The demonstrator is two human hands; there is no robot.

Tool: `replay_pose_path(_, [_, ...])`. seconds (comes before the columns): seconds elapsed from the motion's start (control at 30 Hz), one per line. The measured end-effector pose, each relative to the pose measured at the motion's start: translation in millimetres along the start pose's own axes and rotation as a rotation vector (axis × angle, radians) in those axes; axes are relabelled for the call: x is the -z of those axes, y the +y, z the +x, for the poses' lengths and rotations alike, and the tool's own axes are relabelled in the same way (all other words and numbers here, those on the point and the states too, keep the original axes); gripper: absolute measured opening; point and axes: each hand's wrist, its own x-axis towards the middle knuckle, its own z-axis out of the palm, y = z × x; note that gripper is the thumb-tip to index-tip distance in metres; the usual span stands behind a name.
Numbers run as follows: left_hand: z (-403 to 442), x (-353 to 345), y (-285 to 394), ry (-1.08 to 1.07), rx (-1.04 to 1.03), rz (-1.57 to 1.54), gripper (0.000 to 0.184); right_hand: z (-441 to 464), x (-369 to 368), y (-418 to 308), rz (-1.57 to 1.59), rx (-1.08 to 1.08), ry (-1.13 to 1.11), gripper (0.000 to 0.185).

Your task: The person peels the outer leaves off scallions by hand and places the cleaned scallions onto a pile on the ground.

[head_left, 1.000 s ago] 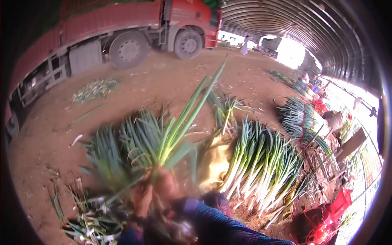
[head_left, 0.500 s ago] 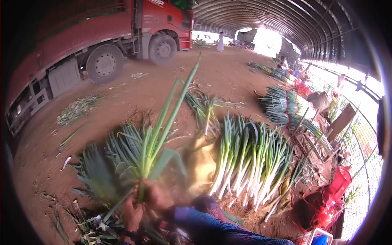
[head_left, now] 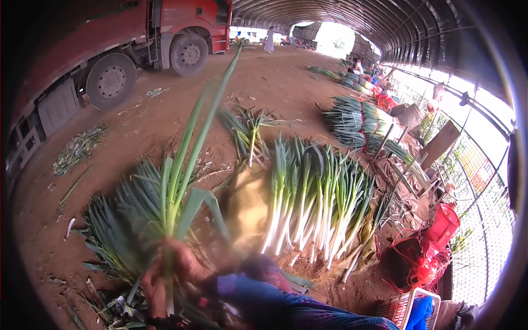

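A long green onion stalk (head_left: 177,190) stands upright in front of me, its leaves fanning up and one bent down to the right. Around its lower part, my right hand (head_left: 186,263) is closed, somewhat blurred. Just left and lower, my left hand (head_left: 155,286) is closed against the same stalk's pale base. Behind and left of my hands lies a dark green heap of onions (head_left: 110,234). To the right, a row of cleaned onions (head_left: 316,203) with white stems and roots lies side by side.
A red truck (head_left: 104,41) stands at the upper left. Tied bundles (head_left: 360,122), a board (head_left: 440,144) and a mesh fence (head_left: 478,220) are on the right. A basket (head_left: 404,308) and a red bag (head_left: 440,225) sit lower right. A distant person (head_left: 269,39) stands near the back.
The view has turned right, so the truck and onions sit farther left. Both hands stay on the stalk. The basket at the lower right has come more into view.
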Motion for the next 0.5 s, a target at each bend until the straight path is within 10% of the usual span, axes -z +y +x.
replay_pose_path(0.27, [-12.0, -2.4, 5.1, -0.035, 0.130, 0.514, 0.041, 38.7, 25.6, 19.6, 0.131, 0.017, 0.125, 0.025])
replay_pose_path(0.5, [-12.1, -4.4, -23.0, 0.271, -0.334, 0.753, 0.037, 35.8, 11.9, 18.6, 0.058, 0.077, 0.154, 0.029])
